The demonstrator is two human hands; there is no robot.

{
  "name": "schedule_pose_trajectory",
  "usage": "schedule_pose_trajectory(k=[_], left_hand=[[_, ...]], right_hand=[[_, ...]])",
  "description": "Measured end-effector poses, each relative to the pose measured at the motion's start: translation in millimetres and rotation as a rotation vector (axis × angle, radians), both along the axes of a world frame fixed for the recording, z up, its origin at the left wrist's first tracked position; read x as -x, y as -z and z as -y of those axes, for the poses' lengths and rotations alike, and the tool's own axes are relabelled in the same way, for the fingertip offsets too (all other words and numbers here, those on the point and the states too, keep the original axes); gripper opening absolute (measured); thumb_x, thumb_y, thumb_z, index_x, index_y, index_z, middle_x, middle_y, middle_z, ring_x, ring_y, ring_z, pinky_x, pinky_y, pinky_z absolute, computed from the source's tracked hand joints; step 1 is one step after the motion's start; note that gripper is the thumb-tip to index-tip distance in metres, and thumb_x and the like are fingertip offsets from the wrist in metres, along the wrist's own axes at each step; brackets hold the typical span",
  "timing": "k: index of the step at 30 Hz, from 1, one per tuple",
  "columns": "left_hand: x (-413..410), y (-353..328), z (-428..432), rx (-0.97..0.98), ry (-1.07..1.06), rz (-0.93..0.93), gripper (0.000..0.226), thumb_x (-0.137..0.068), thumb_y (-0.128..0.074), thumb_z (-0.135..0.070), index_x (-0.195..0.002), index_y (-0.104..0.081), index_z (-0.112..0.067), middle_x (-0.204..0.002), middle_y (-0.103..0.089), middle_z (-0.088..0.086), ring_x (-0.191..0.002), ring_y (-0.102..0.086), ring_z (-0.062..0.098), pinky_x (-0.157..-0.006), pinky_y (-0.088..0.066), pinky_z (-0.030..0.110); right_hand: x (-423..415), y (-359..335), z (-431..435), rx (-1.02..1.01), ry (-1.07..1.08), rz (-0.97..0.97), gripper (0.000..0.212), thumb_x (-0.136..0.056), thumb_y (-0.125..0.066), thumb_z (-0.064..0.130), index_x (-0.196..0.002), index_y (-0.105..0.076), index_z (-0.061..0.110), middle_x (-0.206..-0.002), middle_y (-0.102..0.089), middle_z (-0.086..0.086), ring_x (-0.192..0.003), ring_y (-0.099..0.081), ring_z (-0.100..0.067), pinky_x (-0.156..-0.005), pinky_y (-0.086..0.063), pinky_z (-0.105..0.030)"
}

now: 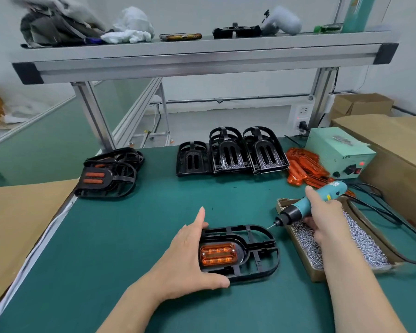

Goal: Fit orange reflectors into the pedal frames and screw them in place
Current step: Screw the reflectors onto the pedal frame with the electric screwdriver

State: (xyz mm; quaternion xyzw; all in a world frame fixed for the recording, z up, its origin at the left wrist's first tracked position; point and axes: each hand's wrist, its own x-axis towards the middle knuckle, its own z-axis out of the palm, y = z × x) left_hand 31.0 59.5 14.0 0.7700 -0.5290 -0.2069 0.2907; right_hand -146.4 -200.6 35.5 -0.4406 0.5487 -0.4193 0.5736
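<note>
While the left hand (pixel 190 255) clamps the pedal frame (pixel 259 258) by its rim against the surface (pixel 130 236) and the right hand (pixel 324 217) grips the electric screwdriver (pixel 305 207) just beside it, frame and seated orange reflector (pixel 217 254) appear light, stiff plastic, best held at the rim.

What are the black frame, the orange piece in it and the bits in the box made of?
Frame: seemingly moulded black plastic, slightly glossy, thin ribs.
Reflector: translucent orange plastic, shiny, with bright glints.
Screws: probably metal, silvery, glinting.
</note>
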Motion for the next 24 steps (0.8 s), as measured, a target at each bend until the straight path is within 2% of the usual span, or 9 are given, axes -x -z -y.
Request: schedule_pose_trajectory(k=[2,4,6,10,13,16,18,20,24], left_hand=[[4,-4,5,-0.027,0.047,0.076,0.139,-0.053,-0.073,-0.079,-0.141,0.032,-0.055,-0.16,-0.011,-0.023,-0.149,0.004,-0.003,-0.124,-0.001,0.032],[10,-9,13,-0.049,0.108,0.165,0.139,-0.054,-0.07,-0.082,-0.146,0.029,-0.048,-0.163,-0.003,-0.019,-0.144,0.016,-0.011,-0.119,0.011,0.027],[16,-12,22,-0.072,0.161,0.244,0.139,-0.056,-0.067,-0.082,-0.15,0.026,-0.039,-0.161,-0.013,-0.013,-0.147,0.004,-0.004,-0.12,0.012,0.03],[19,-16,32,-0.094,0.215,0.298,0.135,-0.06,-0.066,-0.075,-0.151,0.024,-0.033,-0.128,-0.039,-0.013,-0.132,-0.03,0.006,-0.123,0.006,0.036],[11,-16,30,-0.069,0.195,0.318,0.132,-0.061,-0.067,-0.07,-0.153,0.02,-0.031,-0.133,-0.035,-0.014,-0.134,-0.027,0.004,-0.123,0.008,0.033],[2,-19,25,-0.046,0.154,0.308,0.129,-0.062,-0.066,-0.069,-0.156,0.012,-0.028,-0.144,-0.032,-0.013,-0.14,-0.019,0.002,-0.121,0.011,0.028],[-6,-25,21,-0.05,0.118,0.248,0.126,-0.062,-0.067,-0.069,-0.157,0.005,-0.027,-0.152,-0.028,-0.011,-0.141,-0.01,0.001,-0.117,0.011,0.023],[-16,-33,19,-0.053,0.07,0.173,0.124,-0.061,-0.068,-0.069,-0.158,-0.003,-0.027,-0.157,-0.026,-0.01,-0.143,-0.011,0.003,-0.119,0.004,0.024],[-37,-56,14,-0.091,-0.02,-0.006,0.115,-0.056,-0.069,-0.07,-0.154,-0.024,-0.031,-0.153,-0.037,-0.014,-0.139,-0.035,0.002,-0.118,-0.029,0.03]], right_hand=[[1,3,-1,0.088,0.016,-0.144,0.048,-0.095,-0.065,0.04,-0.115,-0.038,0.007,-0.092,-0.057,-0.009,-0.067,-0.058,-0.022,-0.047,-0.048,-0.027],[2,7,-1,0.183,0.029,-0.309,0.054,-0.093,-0.065,0.045,-0.117,-0.04,0.004,-0.109,-0.057,-0.018,-0.085,-0.06,-0.032,-0.07,-0.053,-0.038],[2,10,-1,0.258,0.051,-0.447,0.066,-0.092,-0.066,0.047,-0.128,-0.042,-0.003,-0.128,-0.045,-0.026,-0.098,-0.052,-0.039,-0.09,-0.048,-0.045],[1,6,-9,0.465,0.143,-0.441,0.068,-0.092,-0.069,0.036,-0.142,-0.04,0.0,-0.136,-0.033,-0.023,-0.096,-0.04,-0.024,-0.093,-0.042,-0.04],[0,3,-14,0.608,0.18,-0.453,0.049,-0.092,-0.068,0.031,-0.131,-0.051,0.005,-0.135,-0.038,-0.021,-0.104,-0.042,-0.02,-0.095,-0.04,-0.039],[-1,-5,-20,0.788,0.128,-0.418,0.032,-0.091,-0.064,0.028,-0.115,-0.064,0.007,-0.124,-0.051,-0.017,-0.113,-0.048,-0.031,-0.101,-0.04,-0.042],[-5,-12,-30,1.025,-0.024,-0.449,0.028,-0.083,-0.057,0.013,-0.108,-0.07,0.008,-0.113,-0.062,-0.011,-0.111,-0.048,-0.029,-0.098,-0.035,-0.035],[-13,-20,-43,1.197,-0.313,-0.451,0.05,-0.069,-0.049,-0.002,-0.111,-0.072,0.01,-0.113,-0.066,-0.003,-0.111,-0.05,-0.024,-0.1,-0.034,-0.033],[-27,-28,-62,1.208,-0.774,-0.529,0.079,-0.063,-0.044,-0.004,-0.132,-0.065,0.028,-0.129,-0.061,0.016,-0.123,-0.044,-0.014,-0.107,-0.03,-0.035]])
